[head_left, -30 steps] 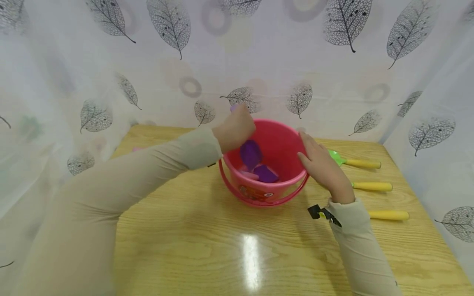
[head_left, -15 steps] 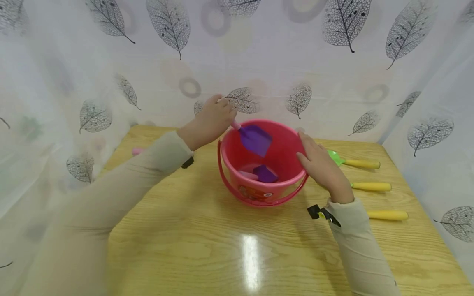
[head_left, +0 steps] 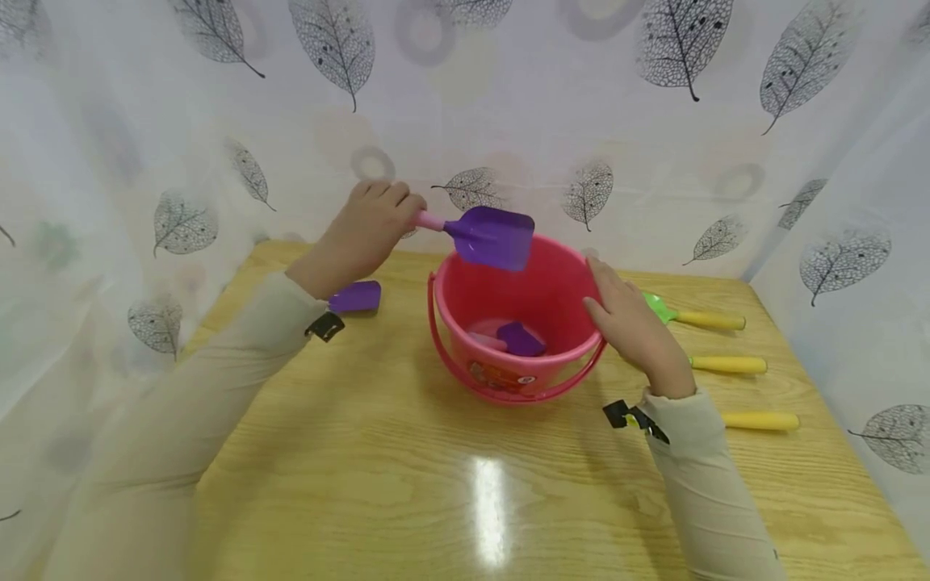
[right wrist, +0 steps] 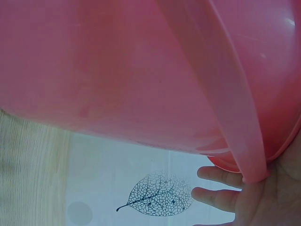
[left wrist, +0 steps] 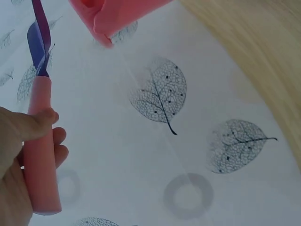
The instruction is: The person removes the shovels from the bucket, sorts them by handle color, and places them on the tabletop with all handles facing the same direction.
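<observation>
My left hand [head_left: 366, 234] grips the pink handle of a toy shovel [head_left: 494, 238], its purple blade raised over the bucket's back left rim. In the left wrist view the thumb lies across the shovel's handle [left wrist: 42, 160], with fingertips showing on the far side. A red toy bucket [head_left: 555, 286] stands upright, its carrying handle hanging at the front. Over its right rim my right hand [head_left: 635, 327] holds on; in the right wrist view fingers [right wrist: 221, 176] reach down outside the wall. Inside the bucket lie a purple piece [head_left: 520, 340] and a pink piece [head_left: 487, 341].
Left of the bucket a purple blade [head_left: 356, 297] lies on the wooden table [head_left: 363, 484], partly hidden by my left wrist. At right are several yellow handles [head_left: 729, 365], one joined to a green tool head [head_left: 658, 308]. A leaf-print curtain [head_left: 508, 105] surrounds the table.
My left hand has lifted the purple shovel up out of the bucket and drawn it left, its blade turning level. The right hand and the bucket have stayed in place.
</observation>
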Tool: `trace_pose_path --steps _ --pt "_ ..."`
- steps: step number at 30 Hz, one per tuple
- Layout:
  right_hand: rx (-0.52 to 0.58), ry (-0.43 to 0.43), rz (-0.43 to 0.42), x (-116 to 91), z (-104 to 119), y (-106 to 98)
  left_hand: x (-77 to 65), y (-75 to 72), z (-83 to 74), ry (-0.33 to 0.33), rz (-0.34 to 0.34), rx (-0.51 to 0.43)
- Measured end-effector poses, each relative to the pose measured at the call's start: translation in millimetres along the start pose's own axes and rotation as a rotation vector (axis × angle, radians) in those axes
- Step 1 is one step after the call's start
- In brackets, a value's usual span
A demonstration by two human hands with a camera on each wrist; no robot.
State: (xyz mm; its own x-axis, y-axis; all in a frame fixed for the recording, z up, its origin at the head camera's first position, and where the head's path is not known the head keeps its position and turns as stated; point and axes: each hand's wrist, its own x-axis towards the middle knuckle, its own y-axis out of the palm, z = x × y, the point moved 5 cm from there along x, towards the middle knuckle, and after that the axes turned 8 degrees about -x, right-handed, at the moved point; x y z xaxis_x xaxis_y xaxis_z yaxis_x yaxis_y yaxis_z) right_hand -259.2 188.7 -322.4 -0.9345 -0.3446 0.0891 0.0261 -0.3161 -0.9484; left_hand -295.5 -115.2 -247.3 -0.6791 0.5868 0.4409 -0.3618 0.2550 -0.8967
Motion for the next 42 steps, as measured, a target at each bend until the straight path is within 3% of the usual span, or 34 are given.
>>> trace_pose_path --steps 4,15,25,33,42 --pt "-0.001 -0.006 -0.004 0 1 0 -11.0 -3.9 13.5 -0.035 -0.027 -0.077" --pt "0.016 -0.002 -0.020 2 -1 1 -41.6 7.7 68.4 -0.159 -0.001 -0.121" --pt "0.020 0.005 -0.020 2 -2 1 -69.7 40.4 121.8 -0.276 0.075 -0.144" --pt "0.021 -0.014 -0.025 1 -1 0 -83.3 67.7 154.1 -0.256 0.150 -0.101" --pt "0.013 -0.007 -0.020 2 -2 0 -98.0 108.4 195.4 -0.351 0.304 -0.090"
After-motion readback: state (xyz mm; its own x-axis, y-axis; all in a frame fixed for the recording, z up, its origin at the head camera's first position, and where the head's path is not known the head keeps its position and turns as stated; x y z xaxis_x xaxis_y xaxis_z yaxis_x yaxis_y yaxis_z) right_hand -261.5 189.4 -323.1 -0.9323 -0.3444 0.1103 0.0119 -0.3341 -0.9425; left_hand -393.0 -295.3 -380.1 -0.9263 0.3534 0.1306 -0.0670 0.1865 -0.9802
